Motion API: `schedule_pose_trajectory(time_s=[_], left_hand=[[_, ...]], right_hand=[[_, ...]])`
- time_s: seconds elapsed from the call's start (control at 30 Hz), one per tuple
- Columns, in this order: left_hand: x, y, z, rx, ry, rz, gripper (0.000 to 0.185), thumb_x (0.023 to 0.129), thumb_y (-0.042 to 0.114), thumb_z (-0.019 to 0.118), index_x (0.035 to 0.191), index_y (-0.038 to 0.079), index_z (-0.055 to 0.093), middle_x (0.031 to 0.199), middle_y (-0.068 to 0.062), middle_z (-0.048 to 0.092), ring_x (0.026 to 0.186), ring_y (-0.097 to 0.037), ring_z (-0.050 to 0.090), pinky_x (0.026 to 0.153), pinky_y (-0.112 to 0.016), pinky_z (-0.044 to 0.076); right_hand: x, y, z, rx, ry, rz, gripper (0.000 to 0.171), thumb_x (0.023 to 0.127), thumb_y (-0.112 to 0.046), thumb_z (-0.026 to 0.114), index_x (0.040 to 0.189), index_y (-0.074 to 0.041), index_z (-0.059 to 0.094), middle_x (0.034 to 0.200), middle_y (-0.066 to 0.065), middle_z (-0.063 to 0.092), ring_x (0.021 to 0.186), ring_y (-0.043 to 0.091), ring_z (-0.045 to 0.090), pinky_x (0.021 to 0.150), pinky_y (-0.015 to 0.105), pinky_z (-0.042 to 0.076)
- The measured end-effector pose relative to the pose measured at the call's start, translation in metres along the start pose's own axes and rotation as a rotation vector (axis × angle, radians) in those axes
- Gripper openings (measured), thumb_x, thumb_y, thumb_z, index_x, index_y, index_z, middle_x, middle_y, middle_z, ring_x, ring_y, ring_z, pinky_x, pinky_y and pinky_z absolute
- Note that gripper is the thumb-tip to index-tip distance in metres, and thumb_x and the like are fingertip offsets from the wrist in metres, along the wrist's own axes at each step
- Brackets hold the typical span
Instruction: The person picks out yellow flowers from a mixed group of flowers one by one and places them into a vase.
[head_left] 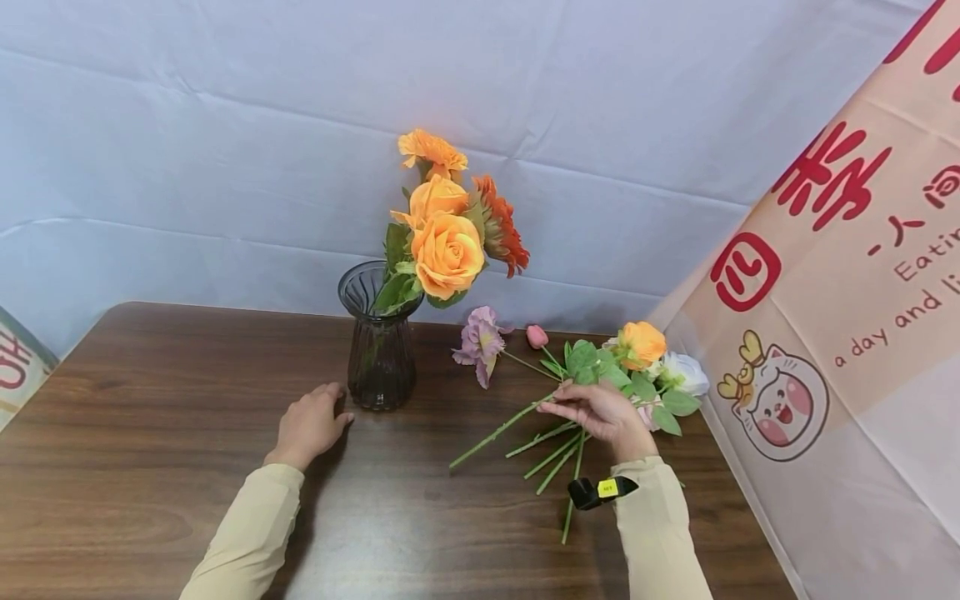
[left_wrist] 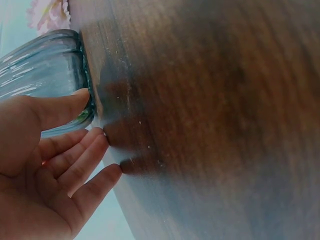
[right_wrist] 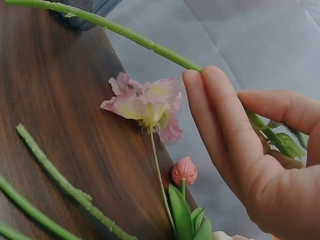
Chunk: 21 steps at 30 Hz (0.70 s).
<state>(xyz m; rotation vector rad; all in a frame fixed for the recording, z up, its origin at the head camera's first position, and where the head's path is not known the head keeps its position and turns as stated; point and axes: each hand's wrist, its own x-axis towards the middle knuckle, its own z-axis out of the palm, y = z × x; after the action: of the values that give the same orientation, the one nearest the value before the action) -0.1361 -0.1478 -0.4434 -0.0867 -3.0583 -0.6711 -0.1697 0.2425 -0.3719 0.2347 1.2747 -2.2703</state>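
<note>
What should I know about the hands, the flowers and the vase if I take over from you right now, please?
Left hand: open, resting on the table, thumb against the vase.
Right hand: pinching a green stem among the loose flowers on the table, right of the vase.
Done: four orange flowers stand in the vase.
Left: the loose flowers, including the purple flower and pink bud.

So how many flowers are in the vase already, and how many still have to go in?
About four orange flowers already stand in the dark glass vase. The right hand is pinching one green stem from the pile on the table. The left hand rests beside the vase. Still lying flat: the purple flower, pink bud, an orange rose and a white flower.
</note>
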Motion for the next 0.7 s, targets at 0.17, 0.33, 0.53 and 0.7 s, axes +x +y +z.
schedule_pose_trajectory(time_s=[0.17,0.33,0.53,0.7], left_hand=[[0.0,0.0,-0.001,0.0,-0.002,0.0,0.043,0.083,0.019,0.067,0.115,-0.006,0.054,0.111,-0.023,0.057,0.088,-0.042,0.058,0.07,-0.052,0.047],[0.0,0.0,-0.001,-0.001,0.004,0.006,0.042,0.083,0.019,0.067,0.114,-0.006,0.055,0.108,-0.023,0.058,0.087,-0.042,0.058,0.07,-0.052,0.047],[-0.001,0.002,-0.002,-0.003,0.002,0.007,0.042,0.083,0.019,0.067,0.114,-0.007,0.054,0.108,-0.023,0.058,0.086,-0.042,0.058,0.069,-0.052,0.047],[-0.001,0.002,-0.002,-0.003,-0.001,0.0,0.043,0.083,0.019,0.067,0.115,-0.007,0.054,0.11,-0.023,0.058,0.087,-0.042,0.058,0.07,-0.052,0.047]], right_hand=[[0.0,-0.002,0.003,0.018,-0.012,-0.017,0.029,0.085,0.022,0.032,0.072,0.006,0.052,0.081,0.013,0.047,0.083,0.03,0.062,0.087,0.041,0.045],[0.002,-0.003,0.007,0.079,-0.021,-0.01,0.029,0.087,0.02,0.03,0.074,0.008,0.053,0.083,0.016,0.05,0.088,0.034,0.062,0.087,0.042,0.045],[0.005,-0.005,0.013,0.135,-0.023,-0.006,0.032,0.089,0.019,0.029,0.074,0.009,0.056,0.078,0.018,0.054,0.086,0.033,0.063,0.086,0.042,0.046],[0.006,-0.008,0.017,0.17,-0.019,-0.009,0.032,0.089,0.019,0.029,0.073,0.01,0.056,0.078,0.019,0.055,0.087,0.035,0.063,0.086,0.042,0.046]])
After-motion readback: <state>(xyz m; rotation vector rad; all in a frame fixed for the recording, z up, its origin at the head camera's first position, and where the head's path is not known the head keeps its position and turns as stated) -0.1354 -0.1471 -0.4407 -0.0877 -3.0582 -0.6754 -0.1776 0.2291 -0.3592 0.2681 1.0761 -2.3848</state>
